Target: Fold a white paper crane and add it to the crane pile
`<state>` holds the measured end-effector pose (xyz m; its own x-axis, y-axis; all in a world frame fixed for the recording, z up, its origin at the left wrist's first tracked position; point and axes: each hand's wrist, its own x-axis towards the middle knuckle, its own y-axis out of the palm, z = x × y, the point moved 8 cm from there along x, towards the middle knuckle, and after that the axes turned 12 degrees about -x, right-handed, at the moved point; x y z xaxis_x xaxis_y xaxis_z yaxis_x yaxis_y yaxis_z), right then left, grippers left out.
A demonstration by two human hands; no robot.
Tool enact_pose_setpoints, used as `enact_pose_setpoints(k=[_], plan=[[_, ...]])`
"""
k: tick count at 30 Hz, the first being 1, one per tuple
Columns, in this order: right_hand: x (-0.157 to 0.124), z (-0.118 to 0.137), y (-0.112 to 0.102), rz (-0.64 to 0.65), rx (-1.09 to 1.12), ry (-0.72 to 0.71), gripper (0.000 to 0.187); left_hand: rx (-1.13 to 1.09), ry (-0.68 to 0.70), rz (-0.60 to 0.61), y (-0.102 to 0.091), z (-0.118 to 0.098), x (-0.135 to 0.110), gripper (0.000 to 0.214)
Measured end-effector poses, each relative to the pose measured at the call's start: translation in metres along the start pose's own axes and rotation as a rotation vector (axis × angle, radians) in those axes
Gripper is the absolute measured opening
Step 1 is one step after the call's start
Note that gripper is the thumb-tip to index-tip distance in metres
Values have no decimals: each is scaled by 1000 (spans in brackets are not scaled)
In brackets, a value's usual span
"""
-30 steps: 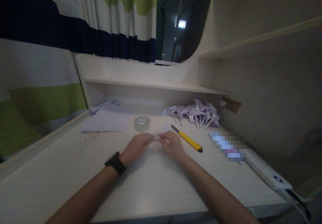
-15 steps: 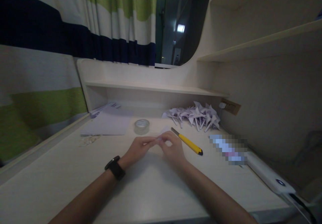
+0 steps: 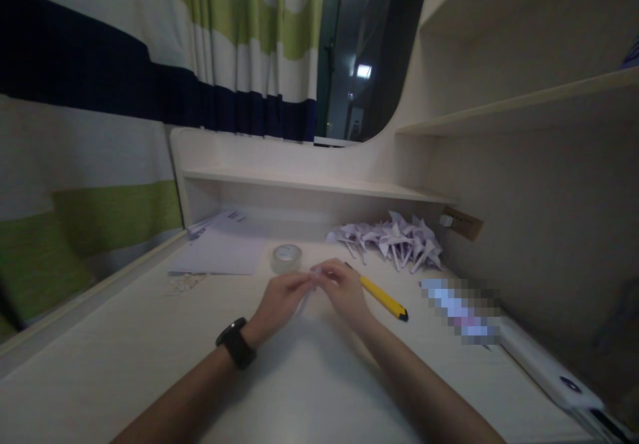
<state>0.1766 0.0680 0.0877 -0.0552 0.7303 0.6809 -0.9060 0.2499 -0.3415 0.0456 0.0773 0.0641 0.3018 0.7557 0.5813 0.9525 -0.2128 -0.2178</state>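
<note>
My left hand, with a black watch on its wrist, has thumb and fingers pinched together on a small piece of white paper. Fingertip to fingertip with it, my right hand grips the same paper, which is mostly hidden by the fingers. A thin pale strip shows just below the fingertips; whether it belongs to the paper I cannot tell. Beside my right hand lies a yellow utility knife, its blade end partly covered. A roll of clear tape stands just beyond my left hand.
Several white paper pinwheels are heaped at the back right. White paper sheets lie at the back left, with small pale bits in front. A blurred-out item and a white power strip line the right side.
The view has shifted slightly, so the desk items sit lower and further right. The paper that stuck out beyond my fingers no longer shows there; a thin strip now shows below them.
</note>
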Motion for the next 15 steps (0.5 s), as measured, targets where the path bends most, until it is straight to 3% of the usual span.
enact_pose_setpoints(k=[6, 15], plan=[[3, 12, 0, 63, 15, -59, 8, -21, 3, -104, -7, -9, 0, 17], [0, 9, -1, 18, 21, -24, 5, 7, 45, -97, -3, -8, -2, 20]])
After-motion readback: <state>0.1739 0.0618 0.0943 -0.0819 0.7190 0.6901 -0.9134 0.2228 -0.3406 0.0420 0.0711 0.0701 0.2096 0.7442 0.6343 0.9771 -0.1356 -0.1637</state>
